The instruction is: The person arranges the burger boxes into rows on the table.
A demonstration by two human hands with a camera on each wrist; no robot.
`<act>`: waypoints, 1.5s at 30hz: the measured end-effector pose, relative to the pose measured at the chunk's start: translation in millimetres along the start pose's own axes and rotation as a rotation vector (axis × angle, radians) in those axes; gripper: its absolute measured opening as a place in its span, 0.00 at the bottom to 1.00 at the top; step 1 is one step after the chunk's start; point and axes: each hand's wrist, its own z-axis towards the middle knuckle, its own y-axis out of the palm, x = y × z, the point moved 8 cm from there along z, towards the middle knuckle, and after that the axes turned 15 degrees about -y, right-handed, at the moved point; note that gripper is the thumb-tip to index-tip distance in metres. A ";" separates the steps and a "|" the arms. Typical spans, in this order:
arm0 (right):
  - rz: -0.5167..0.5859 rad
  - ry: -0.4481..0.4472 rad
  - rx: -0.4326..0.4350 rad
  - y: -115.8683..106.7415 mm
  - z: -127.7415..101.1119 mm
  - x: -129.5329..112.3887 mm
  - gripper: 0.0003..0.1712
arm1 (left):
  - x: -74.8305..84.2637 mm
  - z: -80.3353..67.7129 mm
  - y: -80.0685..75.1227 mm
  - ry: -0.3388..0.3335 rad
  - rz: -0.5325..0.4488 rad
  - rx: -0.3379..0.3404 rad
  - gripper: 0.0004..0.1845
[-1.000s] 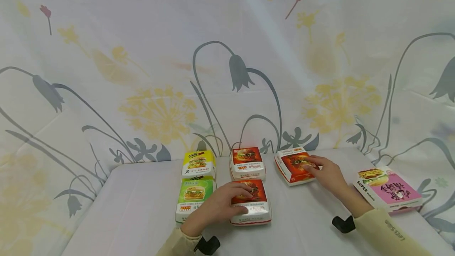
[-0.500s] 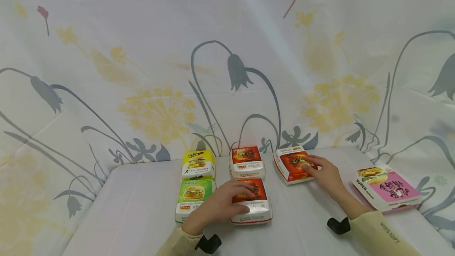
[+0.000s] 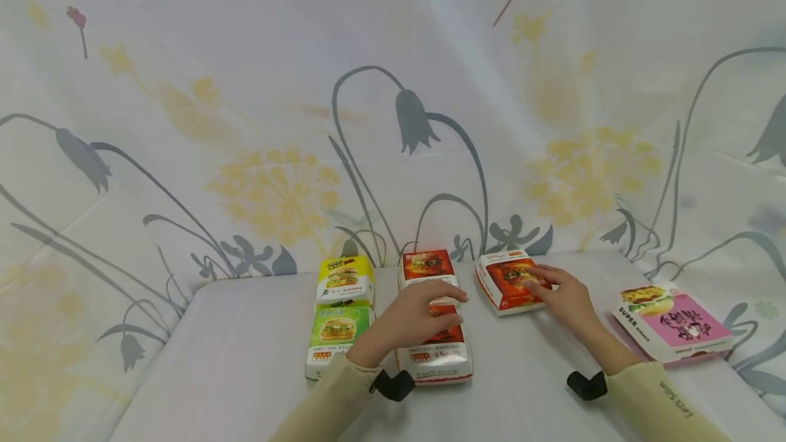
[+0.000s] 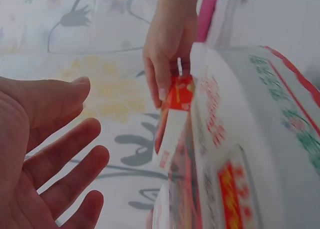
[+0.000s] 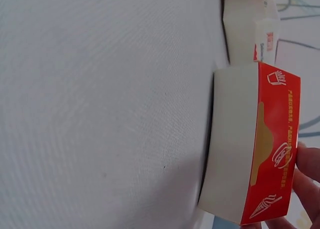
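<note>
My left hand [image 3: 413, 319] is raised over the front red burger box [image 3: 439, 362], its fingers apart and holding nothing. In the left wrist view, the left hand [image 4: 55, 144] stands beside that box's white side [image 4: 245, 119], with a gap between. Partly behind the hand in the head view is another red burger box [image 3: 424, 264]. My right hand [image 3: 568, 299] holds a third red burger box [image 3: 505, 282], which lies turned at an angle. The right wrist view shows this box [image 5: 272, 139] on the cloth, fingertips [image 5: 305, 161] at its edge.
On the left, a yellow burger box [image 3: 345, 280] stands behind a green one [image 3: 336, 333]. A pink burger box [image 3: 675, 322] sits at the right edge of the white-covered table [image 3: 245, 346]. A flower-printed curtain [image 3: 276, 87] hangs behind.
My left hand has come off the front red burger box and moved up and to the right. The right hand stays on its box, which shows hardly any movement.
</note>
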 end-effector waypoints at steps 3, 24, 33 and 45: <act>0.011 0.007 -0.007 0.3 0.7 -0.4 0.31 | 5.3 13.1 3.0 -0.038 -0.017 0.005 0.13; 0.012 0.029 0.010 4.0 0.5 -1.6 0.32 | 2.1 93.6 46.0 -0.250 0.001 0.023 0.11; -0.007 0.011 0.019 1.8 -0.1 -2.7 0.33 | 2.2 105.6 63.0 -0.353 0.109 -0.016 0.14; -0.025 -0.023 0.077 0.2 -6.9 -3.1 0.21 | -4.0 108.6 62.3 -0.391 0.177 0.047 0.13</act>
